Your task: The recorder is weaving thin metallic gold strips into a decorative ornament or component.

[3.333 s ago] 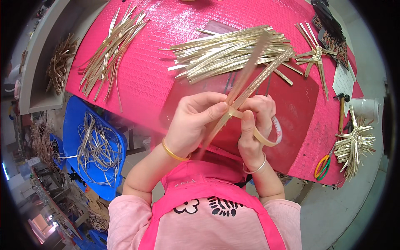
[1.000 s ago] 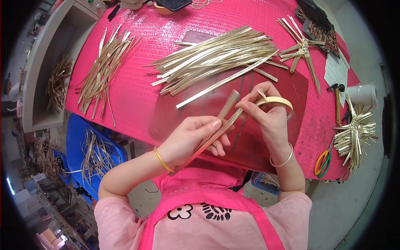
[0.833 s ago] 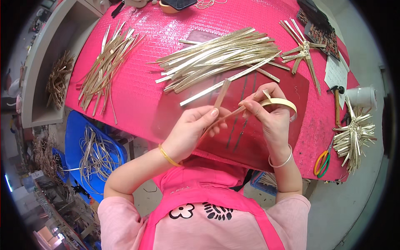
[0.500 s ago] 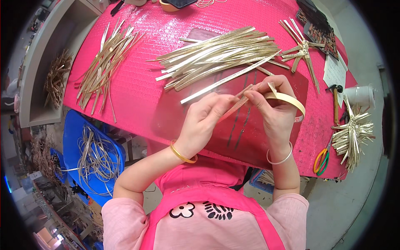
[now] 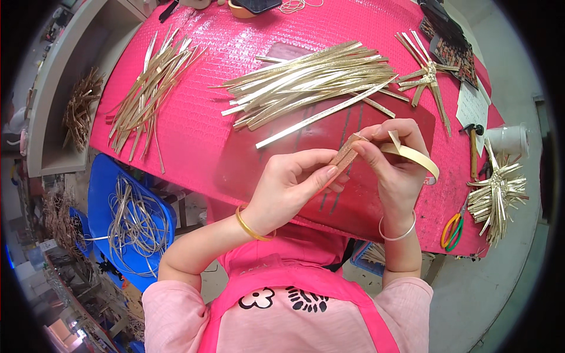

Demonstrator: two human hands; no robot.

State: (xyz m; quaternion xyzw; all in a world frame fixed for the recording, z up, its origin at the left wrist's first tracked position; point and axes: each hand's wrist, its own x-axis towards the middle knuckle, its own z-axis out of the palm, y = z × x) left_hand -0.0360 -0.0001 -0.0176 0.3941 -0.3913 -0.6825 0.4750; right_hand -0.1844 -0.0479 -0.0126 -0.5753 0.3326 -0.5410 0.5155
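Note:
My left hand (image 5: 294, 188) pinches flat brownish-gold strips (image 5: 344, 157) between thumb and fingers, just above a dark red mat (image 5: 282, 170). At the far end of these strips, the thumb and fingertips of my right hand (image 5: 394, 162) are closed. A roll of cream tape (image 5: 419, 156) hangs on the fingers of that hand, its loose end sticking up. Beyond both hands lies a heap of shiny gold strips (image 5: 312, 82), partly on the mat. One separate gold strip (image 5: 323, 117) slants across the near side of the heap.
On the pink-covered table (image 5: 194, 117) lie another strip bundle (image 5: 150, 94), a crossed gold bundle (image 5: 426, 73), a hammer (image 5: 473, 150) and scissors (image 5: 452, 229). A tied gold bundle (image 5: 499, 188) rests by the right edge. A blue bin (image 5: 103, 206) holding tangled strips stands lower left.
My right hand has shifted slightly right and down with the tape roll. The left hand's grip has turned, and the strips now show their broad brown face.

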